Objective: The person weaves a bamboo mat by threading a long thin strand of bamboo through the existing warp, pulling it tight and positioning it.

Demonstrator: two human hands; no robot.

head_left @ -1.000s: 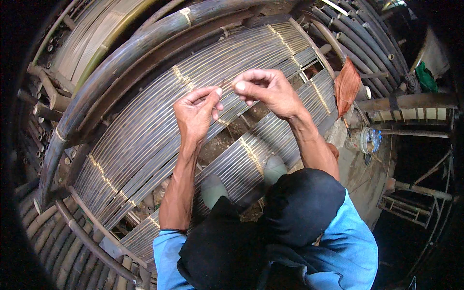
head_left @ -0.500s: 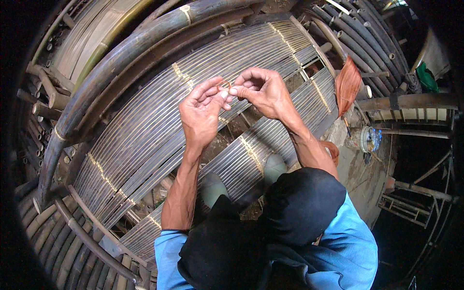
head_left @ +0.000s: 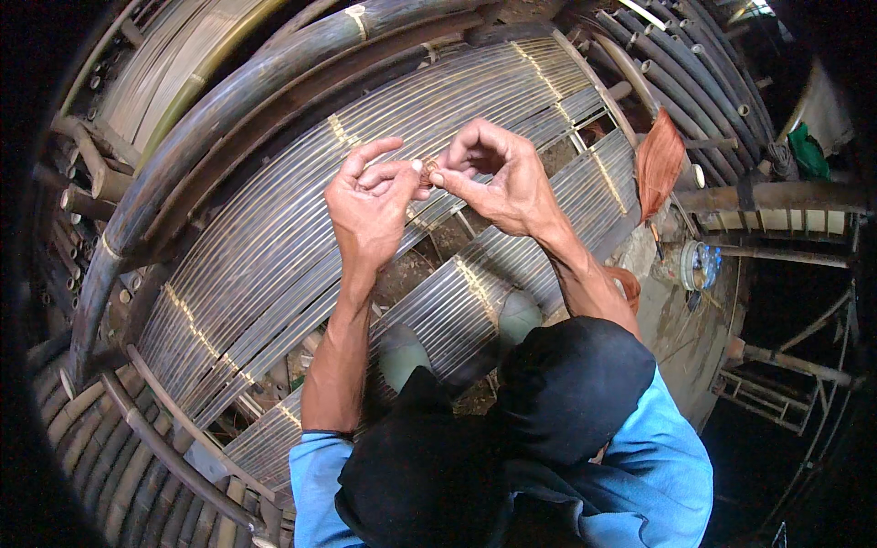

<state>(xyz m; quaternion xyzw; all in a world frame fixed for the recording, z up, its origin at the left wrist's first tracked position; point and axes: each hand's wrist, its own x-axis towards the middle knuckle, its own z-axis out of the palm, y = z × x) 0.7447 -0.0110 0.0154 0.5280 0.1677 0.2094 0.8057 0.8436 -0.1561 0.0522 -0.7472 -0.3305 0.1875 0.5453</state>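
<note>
Between the pinched fingertips of both hands is a small loop of thin brown strand (head_left: 427, 171); its exact kind is too small to tell. My left hand (head_left: 367, 212) grips it with thumb and bent fingers, the index finger held away. My right hand (head_left: 504, 187) pinches its other side with thumb and index finger. Both hands are above a wide panel of narrow bamboo slats (head_left: 265, 228), bound across by several pale lashings (head_left: 192, 324). A second slatted panel (head_left: 443, 315) lies nearer, partly under my legs and black knees.
A thick bent bamboo pole (head_left: 228, 110) borders the far left. Reddish-brown fibre bundle (head_left: 660, 164) hangs at the panel's right end. Bamboo poles are stacked at upper right (head_left: 694, 82) and lower left (head_left: 119, 457). A clear tub (head_left: 700, 265) stands at right.
My left hand has shifted slightly left and its index finger has straightened. The right hand has turned a little, and the brown loop looks more bunched between the fingertips.
</note>
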